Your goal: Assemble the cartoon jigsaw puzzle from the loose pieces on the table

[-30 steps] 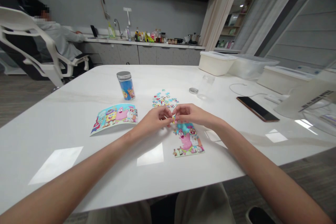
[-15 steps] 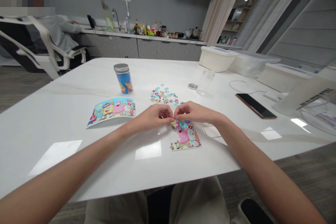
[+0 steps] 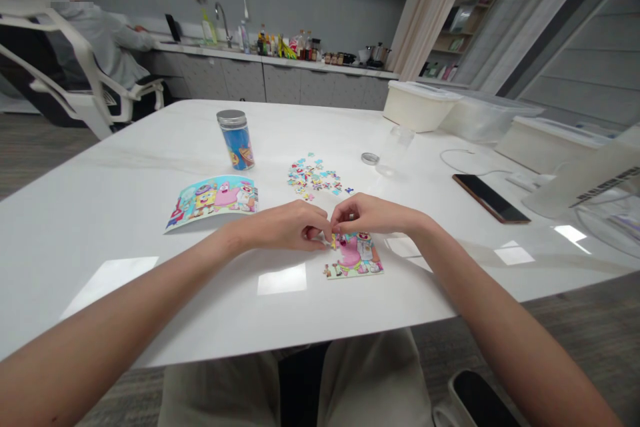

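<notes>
A partly joined cartoon jigsaw puzzle (image 3: 353, 255) lies flat near the table's front edge, with a pink starfish figure and an uneven left side. My left hand (image 3: 295, 225) is closed in a pinch at that left side, on a small puzzle piece (image 3: 333, 241) with yellow on it, mostly hidden by fingertips. My right hand (image 3: 363, 212) comes from the right, thumb and fingers pinched at the puzzle's upper left edge, covering part of its top. Beyond both hands spreads a pile of loose puzzle pieces (image 3: 315, 177).
Left of the pile stand a silver-lidded blue jar (image 3: 236, 141) and a curved picture sheet (image 3: 213, 202). To the right are a clear jar (image 3: 395, 150), its lid (image 3: 370, 159), a phone (image 3: 490, 199) and plastic boxes (image 3: 423, 105). A person (image 3: 105, 40) sits at the far left.
My left hand has shifted slightly down along the puzzle's left edge, and its fingertips have parted from the right hand's. The view has tilted a little.
</notes>
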Action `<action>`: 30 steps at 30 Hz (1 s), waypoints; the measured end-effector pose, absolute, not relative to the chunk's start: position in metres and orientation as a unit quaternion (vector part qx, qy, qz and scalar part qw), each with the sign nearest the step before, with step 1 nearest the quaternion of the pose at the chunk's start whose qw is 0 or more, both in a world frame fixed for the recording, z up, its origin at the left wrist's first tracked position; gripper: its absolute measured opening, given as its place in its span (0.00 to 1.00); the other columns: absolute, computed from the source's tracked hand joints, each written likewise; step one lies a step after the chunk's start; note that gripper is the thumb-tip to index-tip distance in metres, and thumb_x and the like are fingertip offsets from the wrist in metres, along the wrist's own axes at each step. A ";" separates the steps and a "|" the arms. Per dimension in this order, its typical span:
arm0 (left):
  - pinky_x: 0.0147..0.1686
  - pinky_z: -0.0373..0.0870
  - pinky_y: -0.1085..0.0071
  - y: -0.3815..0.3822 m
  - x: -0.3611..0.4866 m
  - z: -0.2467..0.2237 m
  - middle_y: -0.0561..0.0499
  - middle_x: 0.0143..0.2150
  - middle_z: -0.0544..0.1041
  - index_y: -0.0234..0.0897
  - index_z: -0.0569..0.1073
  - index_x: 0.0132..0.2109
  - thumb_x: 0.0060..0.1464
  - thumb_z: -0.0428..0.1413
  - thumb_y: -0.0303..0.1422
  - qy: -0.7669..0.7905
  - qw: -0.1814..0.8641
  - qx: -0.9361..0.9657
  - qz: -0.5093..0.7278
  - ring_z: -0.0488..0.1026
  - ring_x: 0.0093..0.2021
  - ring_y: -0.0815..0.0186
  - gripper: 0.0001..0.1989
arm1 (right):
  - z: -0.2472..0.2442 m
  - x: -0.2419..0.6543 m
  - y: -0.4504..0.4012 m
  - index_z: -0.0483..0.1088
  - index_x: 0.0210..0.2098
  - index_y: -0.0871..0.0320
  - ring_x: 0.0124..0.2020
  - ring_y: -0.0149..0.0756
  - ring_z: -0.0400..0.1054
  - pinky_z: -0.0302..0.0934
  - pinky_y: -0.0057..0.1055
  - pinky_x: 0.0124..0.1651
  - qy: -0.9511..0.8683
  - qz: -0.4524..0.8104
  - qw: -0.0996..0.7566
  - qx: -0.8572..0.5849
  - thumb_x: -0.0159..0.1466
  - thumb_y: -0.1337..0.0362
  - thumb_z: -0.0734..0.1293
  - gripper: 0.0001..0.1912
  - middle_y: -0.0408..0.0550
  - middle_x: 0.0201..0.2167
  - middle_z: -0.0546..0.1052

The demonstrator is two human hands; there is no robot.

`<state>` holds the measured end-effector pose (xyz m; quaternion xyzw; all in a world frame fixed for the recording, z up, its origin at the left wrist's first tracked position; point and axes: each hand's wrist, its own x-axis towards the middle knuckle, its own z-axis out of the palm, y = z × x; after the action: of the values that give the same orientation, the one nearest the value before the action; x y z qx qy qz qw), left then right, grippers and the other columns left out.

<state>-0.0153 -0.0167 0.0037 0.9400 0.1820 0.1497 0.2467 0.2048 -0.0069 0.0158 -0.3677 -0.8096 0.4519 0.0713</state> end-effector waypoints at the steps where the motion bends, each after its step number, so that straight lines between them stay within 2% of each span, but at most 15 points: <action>1: 0.29 0.61 0.76 -0.017 -0.015 0.005 0.55 0.26 0.69 0.39 0.80 0.38 0.55 0.55 0.27 0.178 0.242 0.943 0.144 0.65 0.25 0.73 0.08 | 0.016 0.205 -0.007 0.76 0.32 0.59 0.25 0.27 0.60 0.51 0.27 0.27 -0.810 0.452 0.066 -0.367 0.59 0.63 0.67 0.07 0.42 0.25 0.74; 12: 0.28 0.60 0.78 -0.020 -0.015 0.009 0.55 0.26 0.72 0.41 0.82 0.44 0.55 0.54 0.23 0.153 0.214 0.957 0.120 0.64 0.24 0.75 0.15 | 0.015 0.204 -0.008 0.75 0.33 0.59 0.28 0.29 0.64 0.54 0.27 0.30 -0.821 0.436 0.048 -0.367 0.58 0.64 0.66 0.07 0.44 0.28 0.76; 18: 0.27 0.59 0.79 -0.020 -0.014 0.009 0.55 0.26 0.71 0.42 0.81 0.43 0.55 0.53 0.23 0.152 0.209 0.960 0.112 0.63 0.24 0.75 0.15 | 0.016 0.203 -0.009 0.74 0.33 0.59 0.26 0.28 0.62 0.54 0.26 0.29 -0.829 0.422 0.035 -0.365 0.59 0.65 0.65 0.06 0.43 0.27 0.74; 22: 0.27 0.59 0.78 -0.019 -0.015 0.007 0.54 0.26 0.71 0.39 0.81 0.41 0.56 0.52 0.23 0.148 0.208 0.961 0.103 0.64 0.24 0.74 0.14 | 0.016 0.203 -0.008 0.73 0.37 0.60 0.29 0.30 0.63 0.57 0.28 0.32 -0.839 0.407 0.057 -0.357 0.61 0.64 0.63 0.09 0.45 0.30 0.75; 26: 0.29 0.62 0.78 -0.017 -0.015 0.004 0.56 0.25 0.69 0.37 0.79 0.44 0.56 0.53 0.25 0.172 0.229 0.951 0.113 0.63 0.24 0.74 0.13 | 0.015 0.204 -0.007 0.73 0.37 0.59 0.31 0.32 0.66 0.59 0.29 0.34 -0.835 0.414 0.072 -0.354 0.62 0.63 0.63 0.09 0.46 0.33 0.76; 30: 0.29 0.61 0.77 -0.018 -0.014 0.006 0.56 0.25 0.67 0.37 0.80 0.43 0.57 0.54 0.27 0.167 0.215 0.956 0.108 0.62 0.23 0.74 0.11 | 0.018 0.207 -0.007 0.72 0.36 0.59 0.30 0.32 0.65 0.58 0.30 0.33 -0.808 0.411 0.155 -0.393 0.62 0.61 0.64 0.09 0.46 0.30 0.75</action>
<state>-0.0141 -0.0181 0.0057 0.9563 0.1666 0.1076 0.2148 0.2073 -0.0067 0.0184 -0.3930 -0.8078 0.4111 0.1552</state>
